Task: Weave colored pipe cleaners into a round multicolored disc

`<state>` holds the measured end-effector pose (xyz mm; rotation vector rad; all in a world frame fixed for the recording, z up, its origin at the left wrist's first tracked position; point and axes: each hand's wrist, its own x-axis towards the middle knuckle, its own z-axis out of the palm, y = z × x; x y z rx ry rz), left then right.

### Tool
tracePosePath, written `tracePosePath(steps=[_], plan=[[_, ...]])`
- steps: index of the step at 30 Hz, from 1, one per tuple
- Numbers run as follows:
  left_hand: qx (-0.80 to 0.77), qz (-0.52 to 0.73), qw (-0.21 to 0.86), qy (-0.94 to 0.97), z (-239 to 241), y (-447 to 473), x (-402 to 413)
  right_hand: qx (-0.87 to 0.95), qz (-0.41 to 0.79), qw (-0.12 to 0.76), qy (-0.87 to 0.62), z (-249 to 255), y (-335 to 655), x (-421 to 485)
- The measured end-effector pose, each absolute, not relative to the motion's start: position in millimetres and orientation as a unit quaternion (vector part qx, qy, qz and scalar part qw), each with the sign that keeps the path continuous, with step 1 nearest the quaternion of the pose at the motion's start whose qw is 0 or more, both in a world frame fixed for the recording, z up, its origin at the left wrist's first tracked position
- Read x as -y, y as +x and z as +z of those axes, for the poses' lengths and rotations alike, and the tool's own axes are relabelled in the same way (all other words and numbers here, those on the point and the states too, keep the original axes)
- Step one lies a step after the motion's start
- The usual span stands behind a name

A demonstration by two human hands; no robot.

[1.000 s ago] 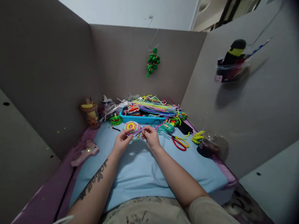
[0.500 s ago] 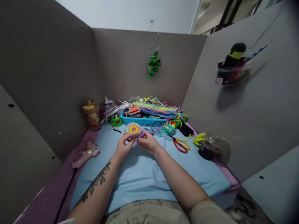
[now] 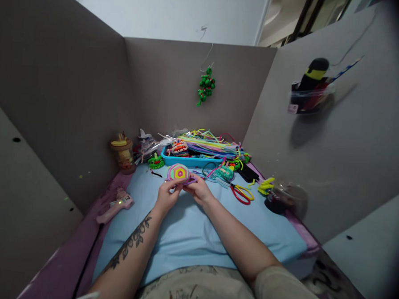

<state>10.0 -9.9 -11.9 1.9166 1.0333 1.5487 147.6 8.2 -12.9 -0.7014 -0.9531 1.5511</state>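
Note:
Between my hands, over the near middle of the blue cloth (image 3: pixel 195 229), is a round craft piece (image 3: pixel 177 170) with rings of pink, mint, yellow and purple, apparently wound from pipe cleaners. My left hand (image 3: pixel 168 194) pinches its lower left edge with thumb and fingers. My right hand (image 3: pixel 199 190) is closed on its lower right edge, where a purple strand shows. The fingertips are partly hidden under the piece. Right of my right hand lie scissors (image 3: pixel 242 195) with one red and one yellow handle. A teal craft piece (image 3: pixel 224 172) lies just beyond.
A blue tray (image 3: pixel 195 162) of colourful pipe cleaners (image 3: pixel 209 146) stands at the back. A green craft piece (image 3: pixel 156 162) sits beside it. At left are a lidded cup (image 3: pixel 123 154) and a pink glue gun (image 3: pixel 116 207); at right, a dark-bottomed container (image 3: pixel 277 202). Grey panels enclose three sides.
The round piece has tilted slightly in my hands, and its yellow centre has shifted a little to the right. My left hand has moved slightly right; both hands keep their grip.

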Motion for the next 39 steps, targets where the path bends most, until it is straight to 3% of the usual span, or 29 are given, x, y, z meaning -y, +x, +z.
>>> tracePosePath(steps=[13, 18, 31, 34, 39], plan=[[-0.384, 0.58, 0.16, 0.701, -15.5, 8.4, 8.8, 0.363, 0.65, 0.586, -0.321, -8.0, 143.8, -4.8], [-0.412, 0.618, 0.151, 0.653, -10.5, 6.9, 9.5, 0.37, 0.683, 0.539, -0.328, -7.5, 147.4, -4.2], [-0.398, 0.679, 0.383, 0.484, -11.8, 3.3, -2.0, 0.514, 0.709, 0.412, -0.252, -8.4, 153.4, 0.5], [-0.391, 0.676, 0.436, 0.447, -10.5, 2.8, -2.8, 0.524, 0.666, 0.447, -0.287, -8.1, 153.7, -1.2], [-0.376, 0.665, 0.469, 0.442, -11.7, 4.0, -3.0, 0.53, 0.487, 0.596, -0.356, -9.4, 149.0, -6.2]])
